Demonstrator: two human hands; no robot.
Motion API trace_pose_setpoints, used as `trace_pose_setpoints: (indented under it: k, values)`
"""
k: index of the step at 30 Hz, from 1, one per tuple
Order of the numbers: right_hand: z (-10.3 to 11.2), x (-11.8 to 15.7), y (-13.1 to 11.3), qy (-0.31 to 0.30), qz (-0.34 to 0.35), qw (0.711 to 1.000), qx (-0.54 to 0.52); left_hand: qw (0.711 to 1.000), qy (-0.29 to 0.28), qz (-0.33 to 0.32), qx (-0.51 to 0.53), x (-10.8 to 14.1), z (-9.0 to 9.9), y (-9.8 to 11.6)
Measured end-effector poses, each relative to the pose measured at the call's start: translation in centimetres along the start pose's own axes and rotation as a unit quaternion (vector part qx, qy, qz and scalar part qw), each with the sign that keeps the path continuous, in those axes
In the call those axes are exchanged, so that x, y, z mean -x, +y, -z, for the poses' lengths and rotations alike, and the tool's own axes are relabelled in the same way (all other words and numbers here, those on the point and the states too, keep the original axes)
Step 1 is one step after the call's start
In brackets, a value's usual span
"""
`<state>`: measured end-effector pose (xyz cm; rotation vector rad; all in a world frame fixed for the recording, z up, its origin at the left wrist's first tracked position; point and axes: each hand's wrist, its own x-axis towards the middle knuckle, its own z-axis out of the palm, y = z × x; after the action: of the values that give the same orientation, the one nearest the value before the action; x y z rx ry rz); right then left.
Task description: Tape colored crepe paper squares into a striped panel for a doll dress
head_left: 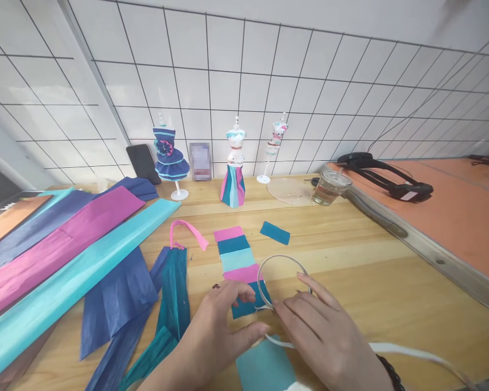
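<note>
While apparently gripping a thin ring at five o'clock from centre with the right hand, curving the left hand open. Looks like working a white strip beside striped paper at six o'clock. Calls next, perhaps, for a left-hand pinch.

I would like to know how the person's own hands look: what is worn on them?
The left hand and right hand wear no gloves. A dark, knotted-looking bracelet is at the right wrist. A small dark item, perhaps a ring, shows at the left hand's knuckles. No sleeve shows on the left forearm.
</note>
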<state>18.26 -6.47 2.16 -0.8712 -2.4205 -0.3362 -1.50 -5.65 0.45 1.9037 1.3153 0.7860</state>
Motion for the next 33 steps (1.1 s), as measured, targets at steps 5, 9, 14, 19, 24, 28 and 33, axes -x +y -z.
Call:
trace_pose_setpoints:
  k: [5, 9, 14, 19, 24, 28, 33]
  values:
    - [-0.6, -0.3, -0.4, -0.002, -0.006, 1.0, -0.021, 1.0, 0.009, 0.018, 0.013, -0.1, -0.2, -0.2]
    - [-0.7, 0.0, -0.3, -0.011, -0.015, 0.999, -0.032, 1.0, 0.001, 0.024, 0.015, -0.2, 0.0, -0.1]
    - [-0.6, -0.1, -0.1, 0.004, -0.014, 1.0, -0.022, 0.999, -0.017, 0.033, 0.011, -0.3, 0.2, 0.0]
    - [-0.5, -0.3, 0.1, 0.006, -0.025, 0.999, -0.027, 0.997, -0.041, 0.059, 0.03, -0.5, 0.5, -0.1]
    - [-0.1, 0.0, 0.8, 0.012, -0.071, 0.996, -0.048, 0.986, -0.089, 0.131, 0.058, -0.7, 1.4, 0.0]
    - [0.2, 0.4, 1.7, -0.01, -0.117, 0.991, -0.07, 0.969, -0.124, 0.179, 0.12, -0.6, 2.0, -0.6]
    - [-0.2, 1.0, 1.9, -0.046, -0.121, 0.989, -0.073, 0.952, -0.144, 0.236, 0.128, -0.7, 1.6, -2.0]
